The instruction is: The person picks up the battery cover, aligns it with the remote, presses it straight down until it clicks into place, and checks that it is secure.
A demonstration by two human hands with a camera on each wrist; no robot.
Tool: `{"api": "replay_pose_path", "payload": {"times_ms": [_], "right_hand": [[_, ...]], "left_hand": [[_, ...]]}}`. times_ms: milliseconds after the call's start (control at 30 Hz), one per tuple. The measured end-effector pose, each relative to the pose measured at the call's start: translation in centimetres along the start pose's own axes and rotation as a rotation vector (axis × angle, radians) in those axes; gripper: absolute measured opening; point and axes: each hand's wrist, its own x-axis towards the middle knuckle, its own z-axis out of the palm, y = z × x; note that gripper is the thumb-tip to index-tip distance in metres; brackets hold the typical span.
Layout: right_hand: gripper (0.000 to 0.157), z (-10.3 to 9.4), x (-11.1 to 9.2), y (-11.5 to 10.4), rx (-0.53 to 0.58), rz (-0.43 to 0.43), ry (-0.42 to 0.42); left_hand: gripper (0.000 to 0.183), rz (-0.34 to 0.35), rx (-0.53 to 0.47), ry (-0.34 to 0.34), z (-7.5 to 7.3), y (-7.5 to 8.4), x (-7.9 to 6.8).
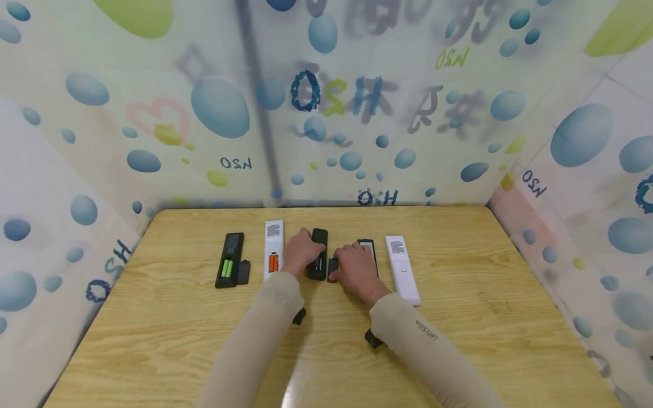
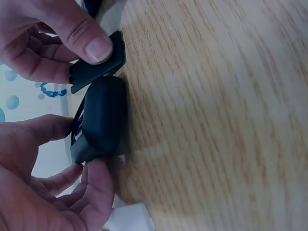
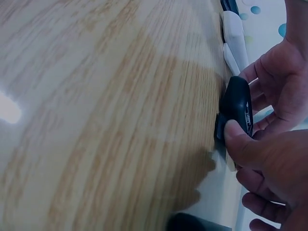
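Near the middle of the back row, a black remote control (image 1: 320,235) lies with its open battery compartment facing up. My left hand (image 1: 302,249) grips it, thumb on one side and fingers on the other, as the left wrist view shows. Against its right side is a small black battery cover (image 2: 98,72), tilted, which my right hand (image 1: 355,266) pinches with the thumb on top. In the right wrist view the cover and the remote (image 3: 236,96) sit side by side. Inside the compartment, the contents are mostly hidden by the left thumb.
To the left are a white remote (image 1: 274,241) with orange batteries, a black remote (image 1: 233,246) with green batteries, and a loose black cover (image 1: 244,273). Right of these, another black remote (image 1: 367,243) is partly behind my right hand, beside a white remote (image 1: 403,272). Patterned walls enclose the wooden table (image 1: 459,351).
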Motion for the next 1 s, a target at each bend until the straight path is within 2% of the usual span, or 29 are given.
{"api": "replay_pose_path", "payload": {"times_ms": [233, 400, 533, 700, 1000], "right_hand": [[0.023, -0.4, -0.2, 0.4, 0.004, -0.018, 0.059], [0.015, -0.8, -0.5, 0.7, -0.010, -0.052, 0.124], [0.014, -1.5, -0.7, 0.9, -0.002, -0.056, 0.141], [0.016, -2.9, -0.7, 1.0, -0.022, -0.031, 0.140], [0.015, -5.0, -1.9, 1.1, -0.013, -0.052, 0.178]], "left_hand": [[0.053, -0.018, -0.114, -0.012, 0.3, -0.4, 0.0], [0.053, -0.006, -0.193, -0.029, 0.2, -0.7, 0.1], [0.051, 0.007, -0.292, -0.058, -0.3, -0.6, 0.1], [0.049, 0.062, -0.355, -0.068, -1.1, -0.1, -0.1], [0.047, 0.111, -0.485, -0.097, -2.0, 0.7, -1.6]]}}
